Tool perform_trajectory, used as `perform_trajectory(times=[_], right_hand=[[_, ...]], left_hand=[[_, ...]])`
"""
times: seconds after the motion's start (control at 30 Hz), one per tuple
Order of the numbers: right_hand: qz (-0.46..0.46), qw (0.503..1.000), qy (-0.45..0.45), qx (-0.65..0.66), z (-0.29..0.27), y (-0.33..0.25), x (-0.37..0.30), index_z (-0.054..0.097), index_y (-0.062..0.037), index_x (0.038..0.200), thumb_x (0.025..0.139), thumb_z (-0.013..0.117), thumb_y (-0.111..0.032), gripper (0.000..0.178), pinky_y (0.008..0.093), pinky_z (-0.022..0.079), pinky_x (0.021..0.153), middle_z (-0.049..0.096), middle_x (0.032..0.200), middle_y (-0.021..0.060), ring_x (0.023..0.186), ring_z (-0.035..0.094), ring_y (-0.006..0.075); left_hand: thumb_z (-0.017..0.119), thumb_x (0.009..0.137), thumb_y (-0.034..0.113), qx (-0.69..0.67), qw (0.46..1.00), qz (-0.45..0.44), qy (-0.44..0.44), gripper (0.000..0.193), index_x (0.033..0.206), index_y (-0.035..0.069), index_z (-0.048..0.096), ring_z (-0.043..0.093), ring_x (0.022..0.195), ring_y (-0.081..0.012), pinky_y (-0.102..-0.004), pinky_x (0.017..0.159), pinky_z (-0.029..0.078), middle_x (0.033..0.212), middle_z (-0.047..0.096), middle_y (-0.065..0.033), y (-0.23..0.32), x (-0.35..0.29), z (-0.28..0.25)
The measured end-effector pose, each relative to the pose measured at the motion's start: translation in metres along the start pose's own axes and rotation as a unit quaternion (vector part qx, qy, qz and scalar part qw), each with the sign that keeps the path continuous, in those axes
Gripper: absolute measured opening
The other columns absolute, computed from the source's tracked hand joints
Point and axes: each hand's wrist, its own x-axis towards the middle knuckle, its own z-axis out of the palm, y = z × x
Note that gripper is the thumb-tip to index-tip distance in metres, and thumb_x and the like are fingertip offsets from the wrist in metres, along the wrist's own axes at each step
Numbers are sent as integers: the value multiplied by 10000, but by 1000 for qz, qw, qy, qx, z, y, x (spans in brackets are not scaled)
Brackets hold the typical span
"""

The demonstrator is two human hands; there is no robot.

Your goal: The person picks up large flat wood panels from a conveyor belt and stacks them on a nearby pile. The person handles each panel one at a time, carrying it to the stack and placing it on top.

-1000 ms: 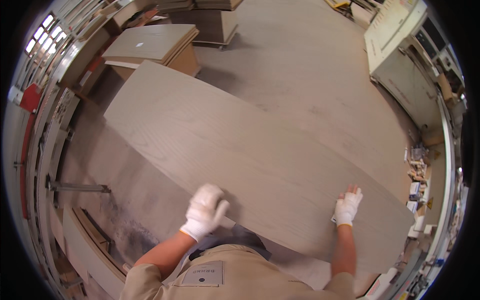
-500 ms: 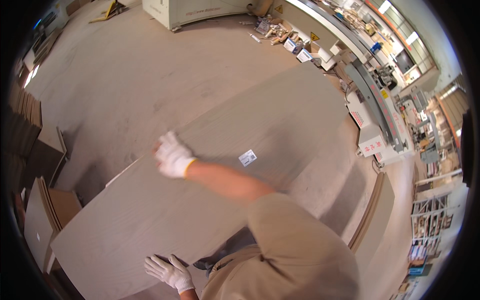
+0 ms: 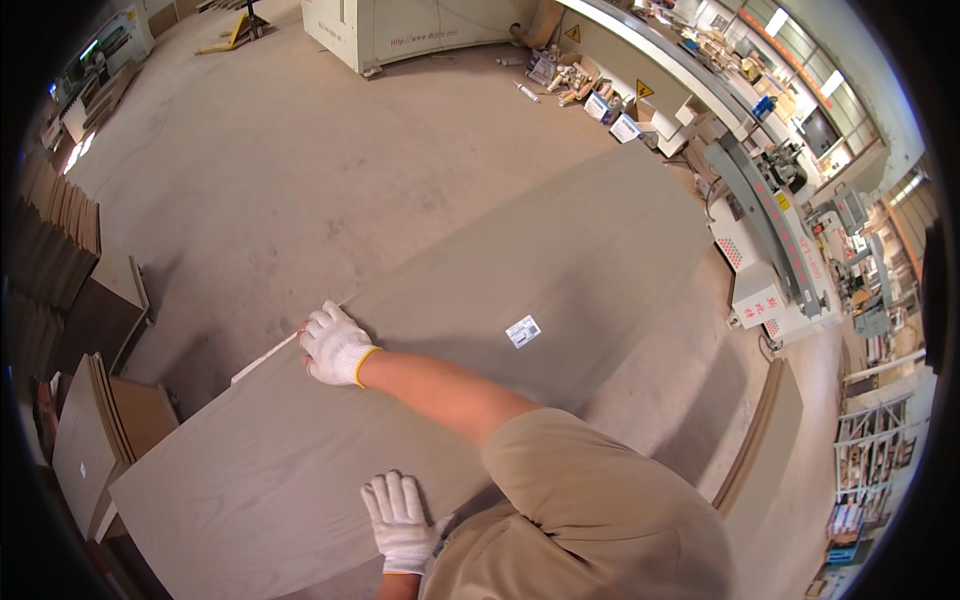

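Observation:
A long grey wood-grain panel lies slantwise before me, with a white label on its face. My right hand, in a white knit glove, reaches across to the panel's far edge. Its fingers bend over that edge, and their tips are partly hidden. A thin pale strip shows along the edge beside these fingers. Close to my body, my left hand, also gloved, rests flat on the panel near its near edge, fingers stretched out.
Stacked boards and leaning panels stand at the left. Another stack of long boards is at the right, near a white-and-grey machine. Boxes and loose items lie on the floor beside a long machine at the back.
My right hand has slid along the far edge toward the lower left. My left hand has moved farther in over the panel, to the right. The whole view has shifted slightly.

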Motion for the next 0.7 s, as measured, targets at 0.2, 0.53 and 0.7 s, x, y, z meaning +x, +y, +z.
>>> perform_trajectory(times=[0.2,0.53,0.7], right_hand=[[-36,999,-7,-3,-5,0,7,647,-42,1330,1031,464,-430,523,424,251,1181,645,1381,95,1325,518,211],[-10,998,-35,54,-12,-3,34,684,-84,1226,1021,511,-426,434,387,428,1039,703,1239,88,1204,631,217],[13,997,-33,71,-18,18,40,684,-111,1240,1014,522,-417,414,413,491,994,708,1237,91,1190,655,251]], left_hand=[[884,562,583,-6,1000,8,-2,998,1272,-18,523,464,1253,-454,-683,1115,319,1289,520,-204,35,29,-7],[898,572,526,5,998,54,42,975,1258,-54,520,470,1211,-486,-671,1079,362,1292,522,-229,46,54,4],[894,603,508,-38,996,70,51,934,1263,-49,538,460,1247,-502,-673,1083,365,1317,525,-243,52,77,1]])
